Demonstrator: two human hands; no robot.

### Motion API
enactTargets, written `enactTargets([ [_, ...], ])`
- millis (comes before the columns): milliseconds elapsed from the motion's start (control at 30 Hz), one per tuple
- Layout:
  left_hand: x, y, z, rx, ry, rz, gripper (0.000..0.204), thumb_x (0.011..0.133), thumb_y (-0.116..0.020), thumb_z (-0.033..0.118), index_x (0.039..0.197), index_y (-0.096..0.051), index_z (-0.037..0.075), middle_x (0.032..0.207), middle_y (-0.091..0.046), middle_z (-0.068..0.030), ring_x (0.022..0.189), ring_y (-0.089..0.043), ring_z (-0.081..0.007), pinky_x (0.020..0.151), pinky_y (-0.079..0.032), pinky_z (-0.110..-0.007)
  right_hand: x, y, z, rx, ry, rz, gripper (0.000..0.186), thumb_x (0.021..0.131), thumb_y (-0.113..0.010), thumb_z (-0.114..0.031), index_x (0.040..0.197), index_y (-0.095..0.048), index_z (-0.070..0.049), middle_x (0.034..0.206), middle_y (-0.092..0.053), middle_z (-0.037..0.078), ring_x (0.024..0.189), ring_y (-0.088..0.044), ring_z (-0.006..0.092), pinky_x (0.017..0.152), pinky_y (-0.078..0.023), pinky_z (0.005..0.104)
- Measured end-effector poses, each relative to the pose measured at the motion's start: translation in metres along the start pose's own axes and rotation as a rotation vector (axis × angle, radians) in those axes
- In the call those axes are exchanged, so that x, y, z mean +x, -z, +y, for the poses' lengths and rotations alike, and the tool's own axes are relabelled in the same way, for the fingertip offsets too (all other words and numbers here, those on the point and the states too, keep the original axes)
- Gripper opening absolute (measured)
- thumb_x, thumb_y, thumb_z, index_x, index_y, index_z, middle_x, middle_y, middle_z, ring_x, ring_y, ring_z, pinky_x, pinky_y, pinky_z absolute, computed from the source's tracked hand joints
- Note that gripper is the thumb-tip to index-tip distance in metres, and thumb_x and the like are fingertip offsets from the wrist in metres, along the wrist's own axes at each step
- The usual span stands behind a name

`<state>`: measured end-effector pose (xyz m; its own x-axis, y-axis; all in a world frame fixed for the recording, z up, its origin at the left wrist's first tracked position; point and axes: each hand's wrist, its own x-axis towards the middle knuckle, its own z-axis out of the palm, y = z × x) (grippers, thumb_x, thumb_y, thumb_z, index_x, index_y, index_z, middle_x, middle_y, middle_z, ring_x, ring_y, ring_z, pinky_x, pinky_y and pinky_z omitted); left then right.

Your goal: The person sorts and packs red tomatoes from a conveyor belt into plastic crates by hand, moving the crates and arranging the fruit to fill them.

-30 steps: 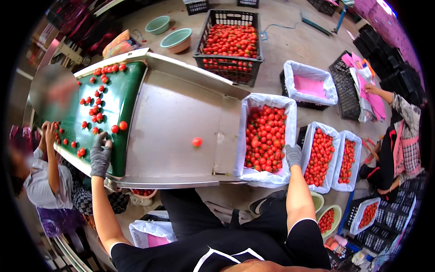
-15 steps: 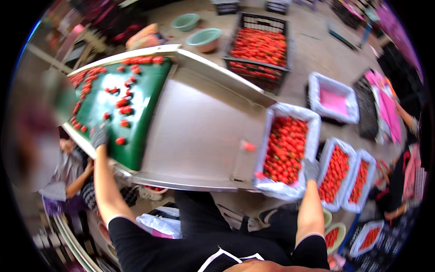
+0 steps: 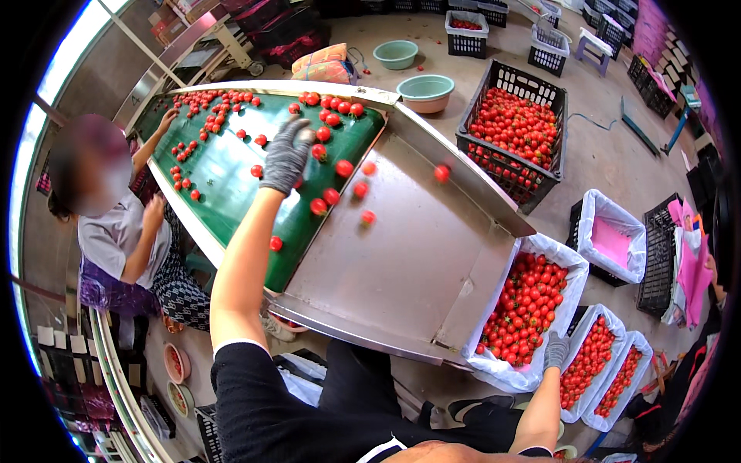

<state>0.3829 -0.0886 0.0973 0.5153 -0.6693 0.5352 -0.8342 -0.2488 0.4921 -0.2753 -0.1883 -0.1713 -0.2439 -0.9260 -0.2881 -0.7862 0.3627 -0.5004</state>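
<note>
Grey knitted gloves cover both hands. Above the green conveyor belt [image 3: 224,154], my left hand [image 3: 285,158] has its fingers apart, among small red tomatoes [image 3: 344,167]; a pale blurred spot by its fingertips is hard to make out. Beyond the belt's end slopes a metal chute [image 3: 401,255], with a few tomatoes on or above its upper part. At the chute's low end stands a crate [image 3: 575,270] lined with pale plastic and full of tomatoes. My right hand [image 3: 556,349] holds that crate's right rim, its fingers partly hidden.
A co-worker [image 3: 123,224] sits left of the belt, one hand reaching over it. Behind the chute stands a black crate [image 3: 505,174] of tomatoes. Two narrow lined crates [image 3: 593,355] of tomatoes and a lined crate with pink sheet [image 3: 614,235] are at right. Green basins [image 3: 396,54] sit on the floor.
The view has swung left. My left hand has moved from the near belt side towards its far end corner. Tomatoes have come onto the upper chute. My right hand stays at the crate rim.
</note>
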Motion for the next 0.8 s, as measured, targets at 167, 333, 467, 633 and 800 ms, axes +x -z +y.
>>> enactTargets([
  [167,0.023,0.025,-0.093,0.693,0.432,-0.017,0.066,0.082,-0.047,0.05,0.126,-0.044,0.0,0.129,-0.044,-0.0216,0.122,-0.039,-0.0351,0.1,-0.032,-0.04,-0.011,0.005,-0.014,0.038,-0.007,0.012,0.044,0.076,-0.057,-0.022,0.109,-0.055,0.007,0.105,-0.059,0.025,0.1,-0.055,0.0368,0.087,-0.042,0.0386],
  [333,0.036,0.014,-0.112,0.397,0.525,-0.131,0.069,0.081,-0.047,0.052,0.131,-0.04,0.003,0.13,-0.044,-0.02,0.119,-0.043,-0.032,0.1,-0.034,-0.038,-0.009,-0.004,-0.011,0.06,0.0,0.005,0.043,0.076,-0.057,-0.022,0.107,-0.055,0.007,0.104,-0.059,0.024,0.1,-0.055,0.0368,0.086,-0.042,0.0386],
  [467,0.044,-0.031,-0.044,-0.2,0.414,-0.163,0.045,0.086,-0.052,0.038,0.117,-0.056,0.006,0.104,-0.062,-0.0164,0.1,-0.057,-0.0268,0.088,-0.041,-0.033,-0.004,-0.001,0.0,0.021,-0.01,0.047,0.042,0.077,-0.056,-0.022,0.107,-0.055,0.007,0.104,-0.059,0.024,0.1,-0.055,0.0367,0.087,-0.042,0.0385],
  [633,0.073,-0.046,-0.05,0.197,0.379,-0.038,0.054,0.084,-0.051,0.047,0.121,-0.053,0.008,0.108,-0.06,-0.0183,0.104,-0.056,-0.0306,0.09,-0.04,-0.037,-0.003,-0.002,0.003,0.039,-0.006,0.026,0.044,0.077,-0.058,-0.022,0.109,-0.054,0.008,0.105,-0.058,0.025,0.101,-0.055,0.0371,0.088,-0.041,0.0386],
  [800,0.086,-0.07,-0.043,0.042,0.366,-0.187,0.058,0.082,-0.051,0.05,0.122,-0.05,0.008,0.114,-0.057,-0.0194,0.108,-0.053,-0.032,0.093,-0.039,-0.037,-0.005,-0.005,0.005,-0.049,-0.002,0.122,0.047,0.077,-0.059,-0.025,0.109,-0.053,0.009,0.105,-0.058,0.026,0.1,-0.055,0.0374,0.088,-0.041,0.039],
])
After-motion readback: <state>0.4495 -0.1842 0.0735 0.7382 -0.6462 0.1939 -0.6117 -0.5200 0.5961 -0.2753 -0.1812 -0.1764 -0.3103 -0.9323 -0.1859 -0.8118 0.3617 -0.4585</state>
